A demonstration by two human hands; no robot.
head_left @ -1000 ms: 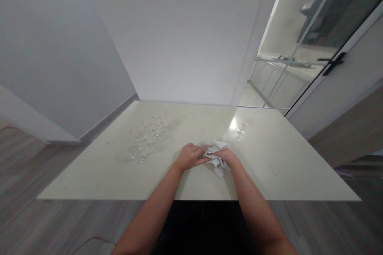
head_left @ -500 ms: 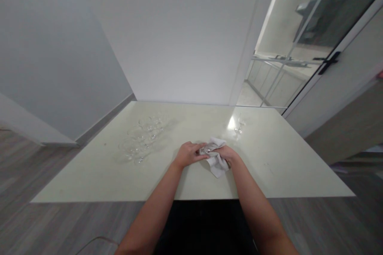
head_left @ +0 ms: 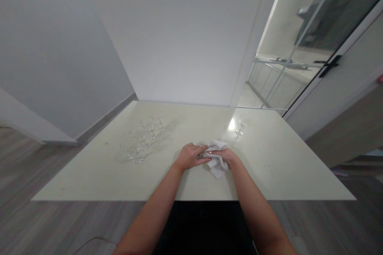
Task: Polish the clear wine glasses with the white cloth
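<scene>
Both hands closed on a cloth and a glass at the table's near middle

Closed around a bunched white cloth (head_left: 217,164), the right hand (head_left: 226,155) has its fingers curled over the top while loose folds spill out below and toward the far side. The left hand (head_left: 189,156) meets it from the other side, fingertips pinched on a small clear glass (head_left: 203,154) that shows only as a greyish glint between the two hands. Most of it is hidden by cloth and fingers, so its shape cannot be told. Both hands hover just above the tabletop, touching each other through the cloth.

White walls (head_left: 179,40) fill the far view and meet in a corner behind the table. Grey wood-look floor (head_left: 36,167) runs along the left and near sides. A glazed door (head_left: 299,48) with a black handle (head_left: 329,66) stands at the right. The pale, glossy table (head_left: 284,167) spreads wide below the hands, its far edge against the wall.

On its left half, well apart from the hands, sits a cluster (head_left: 143,137) of clear glasses, packed close together. A lone glass (head_left: 239,128) stands on the far right, beside a bright glare on the surface, beyond the right hand.
</scene>
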